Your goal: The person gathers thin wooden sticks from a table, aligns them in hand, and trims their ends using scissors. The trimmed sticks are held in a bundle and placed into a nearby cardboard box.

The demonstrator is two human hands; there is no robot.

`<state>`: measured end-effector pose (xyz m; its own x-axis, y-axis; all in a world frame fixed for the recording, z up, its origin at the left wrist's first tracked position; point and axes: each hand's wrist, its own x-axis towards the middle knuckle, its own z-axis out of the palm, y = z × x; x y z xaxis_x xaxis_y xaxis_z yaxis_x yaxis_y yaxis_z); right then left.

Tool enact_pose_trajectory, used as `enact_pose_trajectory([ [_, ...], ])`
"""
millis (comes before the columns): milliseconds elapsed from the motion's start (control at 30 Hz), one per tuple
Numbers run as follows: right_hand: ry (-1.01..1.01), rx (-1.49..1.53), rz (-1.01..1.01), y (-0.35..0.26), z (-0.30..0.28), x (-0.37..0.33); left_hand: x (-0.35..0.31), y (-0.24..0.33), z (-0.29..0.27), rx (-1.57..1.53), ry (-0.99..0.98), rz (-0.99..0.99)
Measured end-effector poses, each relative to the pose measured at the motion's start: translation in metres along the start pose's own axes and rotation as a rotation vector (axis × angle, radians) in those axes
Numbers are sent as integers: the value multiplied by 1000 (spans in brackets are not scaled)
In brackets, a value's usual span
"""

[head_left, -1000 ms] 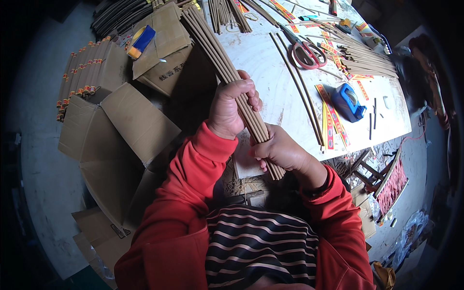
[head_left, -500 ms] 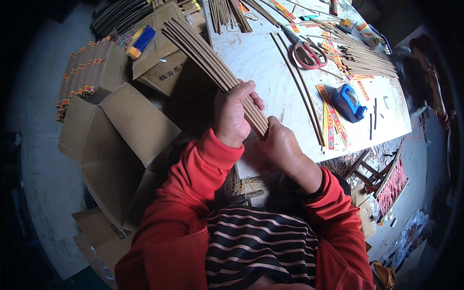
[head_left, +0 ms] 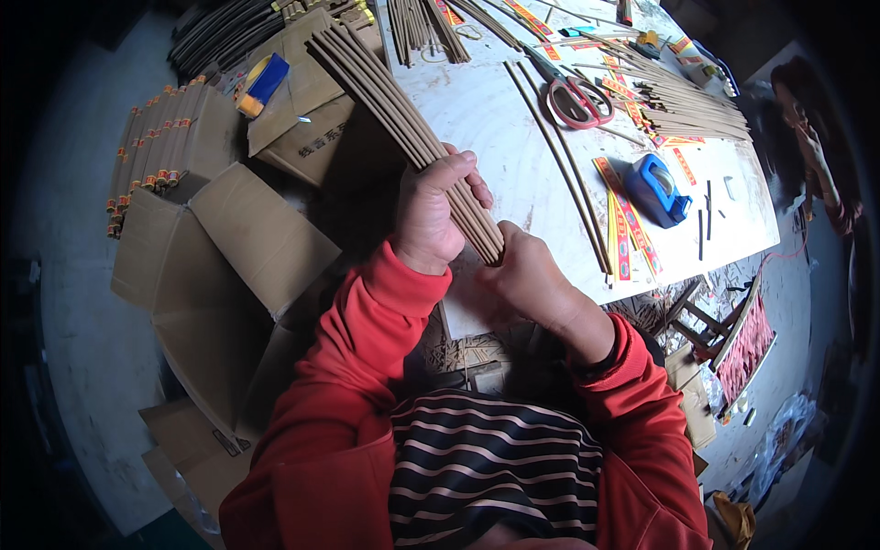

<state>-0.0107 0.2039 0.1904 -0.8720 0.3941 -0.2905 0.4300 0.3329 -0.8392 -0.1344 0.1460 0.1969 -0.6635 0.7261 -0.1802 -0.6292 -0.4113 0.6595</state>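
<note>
A bundle of brown incense sticks [head_left: 383, 103] slants from upper left down toward my chest, over the table's near-left edge. My left hand [head_left: 431, 209] is wrapped around it below the middle, thumb lying across the sticks. At the lower end, my right hand [head_left: 530, 277] is closed on the sticks, its fingers partly hidden underneath. Two long dark sticks [head_left: 566, 170] lie on the white table [head_left: 513, 119] right of the bundle. Beyond them are red-handled scissors [head_left: 580, 103]; red and yellow paper strips [head_left: 626, 234] lie beside a blue tape dispenser [head_left: 658, 191].
Loose incense sticks [head_left: 701, 115] are spread at the table's far right. An open cardboard box [head_left: 261, 234] stands at my left; behind it, a closed carton [head_left: 302, 119] carries a blue and yellow tape roll [head_left: 266, 82]. Labelled bundles [head_left: 156, 137] are stacked far left.
My view has shifted slightly, so the table things sit a little farther left. Both hands keep their hold on the incense bundle, with hardly any movement.
</note>
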Motion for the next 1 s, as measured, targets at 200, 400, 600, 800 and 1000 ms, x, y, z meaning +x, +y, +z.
enact_pose_trajectory([
  [200,-32,-14,-60,-2,-3,-2,-4,5,-2,-3,-26,13],
  [400,290,-20,-393,-3,-12,-3,4,15,-10,8,-48,62],
  [600,354,-210,-497,-8,-13,-7,3,12,-13,47,-14,42],
  [800,470,-467,-571,-7,-8,-7,4,6,-14,74,13,40],
  [1000,484,-453,-491,-14,-9,-11,4,5,-13,70,50,10],
])
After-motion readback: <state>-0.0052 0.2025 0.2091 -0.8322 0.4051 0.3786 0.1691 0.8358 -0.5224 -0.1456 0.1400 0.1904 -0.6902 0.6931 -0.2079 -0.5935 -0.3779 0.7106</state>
